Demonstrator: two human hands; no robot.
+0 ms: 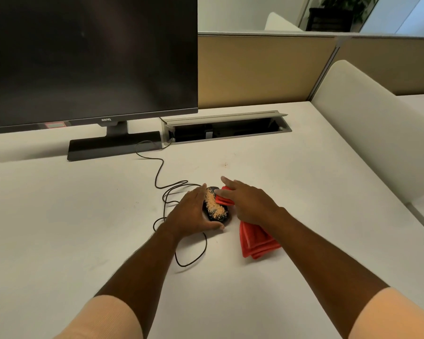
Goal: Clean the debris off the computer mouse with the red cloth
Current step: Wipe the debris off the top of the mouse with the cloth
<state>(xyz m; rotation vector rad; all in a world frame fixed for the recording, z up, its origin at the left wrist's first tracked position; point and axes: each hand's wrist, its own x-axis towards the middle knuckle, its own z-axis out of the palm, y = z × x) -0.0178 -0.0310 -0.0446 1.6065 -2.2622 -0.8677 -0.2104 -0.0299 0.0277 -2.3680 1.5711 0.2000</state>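
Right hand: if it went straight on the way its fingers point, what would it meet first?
Most likely the mouse. The right hand lies flat on the cloth, fingers aimed forward-left at the mouse's front end, which the left hand holds. The farthest finger might pass just beyond it; depth is unclear.

An office workstation: a dark BenQ monitor [91,57] stands on a broad white surface [304,192] with a flip-up cable hatch [225,128] sunk into it. Tan partition panels [255,69] fence it off from a neighbouring desk [421,97]. Beyond them, a blurred shape behind glass is probably a potted plant [340,8].
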